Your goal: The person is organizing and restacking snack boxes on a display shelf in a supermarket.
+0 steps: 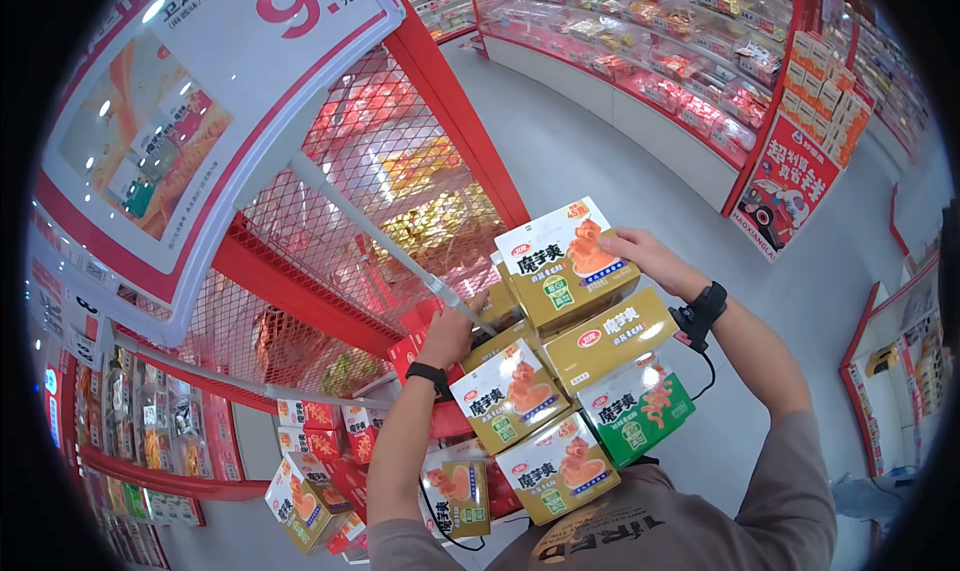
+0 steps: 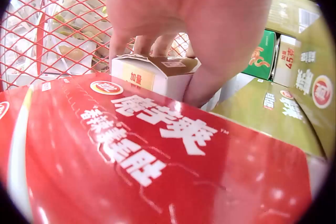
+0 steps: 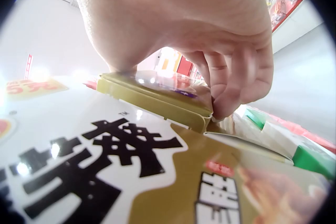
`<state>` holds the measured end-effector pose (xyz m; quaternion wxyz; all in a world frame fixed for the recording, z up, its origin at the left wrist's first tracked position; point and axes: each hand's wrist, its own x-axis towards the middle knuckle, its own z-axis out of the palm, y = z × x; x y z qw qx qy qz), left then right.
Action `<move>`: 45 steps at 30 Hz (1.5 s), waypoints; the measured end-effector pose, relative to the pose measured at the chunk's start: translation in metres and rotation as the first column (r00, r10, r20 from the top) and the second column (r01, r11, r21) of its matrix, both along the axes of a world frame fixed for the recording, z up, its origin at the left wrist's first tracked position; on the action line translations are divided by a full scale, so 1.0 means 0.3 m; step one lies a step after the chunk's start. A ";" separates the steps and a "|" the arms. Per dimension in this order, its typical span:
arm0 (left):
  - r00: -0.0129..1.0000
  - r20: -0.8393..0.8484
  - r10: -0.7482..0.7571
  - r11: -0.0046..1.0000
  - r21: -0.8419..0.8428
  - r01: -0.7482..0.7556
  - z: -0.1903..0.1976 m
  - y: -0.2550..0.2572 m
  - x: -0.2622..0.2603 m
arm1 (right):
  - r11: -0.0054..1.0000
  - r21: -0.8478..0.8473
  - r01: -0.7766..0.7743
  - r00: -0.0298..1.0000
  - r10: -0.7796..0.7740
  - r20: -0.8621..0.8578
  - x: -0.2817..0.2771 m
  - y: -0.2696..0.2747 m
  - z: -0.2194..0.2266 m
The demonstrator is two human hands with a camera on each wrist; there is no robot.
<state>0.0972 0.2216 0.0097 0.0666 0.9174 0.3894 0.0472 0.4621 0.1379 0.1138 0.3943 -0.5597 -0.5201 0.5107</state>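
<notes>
My right hand (image 1: 655, 261) grips the right edge of a gold-and-white box (image 1: 570, 261) at the top of a stack. In the right wrist view, the thumb and fingers of this hand (image 3: 184, 19) span a gold box (image 3: 157, 98). My left hand (image 1: 447, 339) is low beside the red mesh, left of the gold boxes. The left wrist view shows this hand (image 2: 194, 14) pinching a white box with a brown top (image 2: 152, 79), thumb at one side and fingers behind, partly hidden. A red box (image 2: 152, 155) lies in front of it.
Gold boxes (image 1: 510, 396) and a green box (image 1: 637, 411) are stacked against my body. Red mesh (image 1: 350, 221) and a price sign (image 1: 220, 101) on a pole (image 1: 370, 229) stand at the left. Shelves (image 1: 640, 71) line the aisle beyond the grey floor (image 1: 560, 131).
</notes>
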 end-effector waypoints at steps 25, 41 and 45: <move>0.795 0.513 0.325 0.858 -0.514 -0.019 0.242 0.076 -0.150 | 0.999 0.018 -0.040 0.995 0.038 0.091 0.026 0.060 0.140; -0.026 0.697 0.716 0.441 -0.423 0.792 0.378 0.073 -0.077 | 0.493 0.768 -0.409 0.890 0.030 0.455 -0.353 0.272 0.365; 0.050 0.794 0.606 0.741 -0.586 0.329 0.461 0.001 -0.075 | 0.555 0.630 -0.543 0.796 0.101 0.597 -0.348 0.295 0.328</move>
